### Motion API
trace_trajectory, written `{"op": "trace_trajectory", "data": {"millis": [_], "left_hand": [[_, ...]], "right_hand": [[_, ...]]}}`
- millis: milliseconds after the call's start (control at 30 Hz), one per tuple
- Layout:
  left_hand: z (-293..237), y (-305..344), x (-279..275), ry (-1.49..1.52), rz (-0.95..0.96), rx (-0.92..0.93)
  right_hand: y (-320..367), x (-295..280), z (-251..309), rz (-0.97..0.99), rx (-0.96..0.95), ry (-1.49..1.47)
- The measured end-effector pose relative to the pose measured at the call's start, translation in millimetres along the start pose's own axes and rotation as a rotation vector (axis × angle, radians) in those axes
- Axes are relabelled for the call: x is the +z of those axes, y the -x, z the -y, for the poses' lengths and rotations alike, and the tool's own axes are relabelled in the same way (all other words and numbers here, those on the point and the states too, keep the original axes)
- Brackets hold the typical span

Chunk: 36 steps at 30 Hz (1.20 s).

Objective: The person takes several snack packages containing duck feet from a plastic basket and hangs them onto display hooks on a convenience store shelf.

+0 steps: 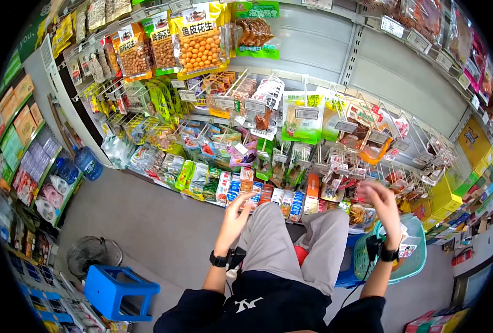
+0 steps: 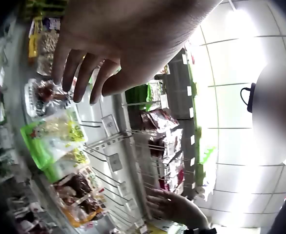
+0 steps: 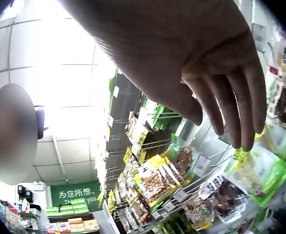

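Observation:
Both hands are raised in front of a snack shelf and hold nothing. The left hand (image 1: 235, 222) is above the left knee, its fingers extended and slightly bent; in the left wrist view that hand (image 2: 118, 44) has its fingers spread downward. My right hand (image 1: 383, 208) hangs over the right knee side, near a green basket (image 1: 363, 258) with packets in it. In the right wrist view the right hand (image 3: 196, 63) shows relaxed, extended fingers. Between and beyond the hands hang a green-edged packet (image 1: 302, 117) and other bagged snacks.
A blue stool (image 1: 118, 291) and a black fan (image 1: 93, 256) stand on the floor at left. Water bottles (image 1: 88, 162) are by the left shelf. Yellow boxes (image 1: 443, 197) are stacked at right. Large peanut bags (image 1: 200, 41) hang at the upper left.

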<state>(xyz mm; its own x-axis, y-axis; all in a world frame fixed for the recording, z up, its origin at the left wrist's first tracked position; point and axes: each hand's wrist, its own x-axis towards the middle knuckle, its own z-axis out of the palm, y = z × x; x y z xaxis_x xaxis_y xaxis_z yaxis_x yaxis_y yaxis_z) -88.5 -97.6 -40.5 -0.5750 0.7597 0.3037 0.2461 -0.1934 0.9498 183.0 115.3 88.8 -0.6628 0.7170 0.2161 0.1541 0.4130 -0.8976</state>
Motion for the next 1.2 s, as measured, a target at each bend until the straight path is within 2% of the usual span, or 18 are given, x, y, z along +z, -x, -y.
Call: {"op": "trace_trajectory", "data": {"millis": [67, 167, 333, 500, 567, 900, 967, 1033, 1200], "left_hand": [[23, 15, -5, -0.059, -0.106, -0.055], [42, 30, -5, -0.009, -0.144, -0.059], [33, 37, 5, 0.007, -0.106, -0.193], [31, 24, 19, -0.122, -0.047, -0.162], [32, 22, 24, -0.254, -0.026, -0.066], [29, 30, 50, -0.239, 0.062, -0.171], [27, 27, 57, -0.306, 0.04, -0.118], [29, 24, 65, -0.289, 0.092, -0.159], [21, 19, 88, -0.23, 0.104, -0.083]], "right_hand": [[13, 3, -28, -0.035, 0.05, -0.038], [25, 7, -63, -0.026, 0.142, -0.081], [45, 4, -84, -0.104, 0.2, -0.097], [83, -11, -98, -0.177, 0.284, -0.052], [96, -15, -106, -0.199, 0.329, -0.115], [145, -44, -132, -0.361, 0.351, -0.162], [158, -52, -137, -0.405, 0.365, -0.179], [171, -61, -142, -0.446, 0.346, -0.131], [203, -76, -157, -0.596, 0.388, -0.119]]}}
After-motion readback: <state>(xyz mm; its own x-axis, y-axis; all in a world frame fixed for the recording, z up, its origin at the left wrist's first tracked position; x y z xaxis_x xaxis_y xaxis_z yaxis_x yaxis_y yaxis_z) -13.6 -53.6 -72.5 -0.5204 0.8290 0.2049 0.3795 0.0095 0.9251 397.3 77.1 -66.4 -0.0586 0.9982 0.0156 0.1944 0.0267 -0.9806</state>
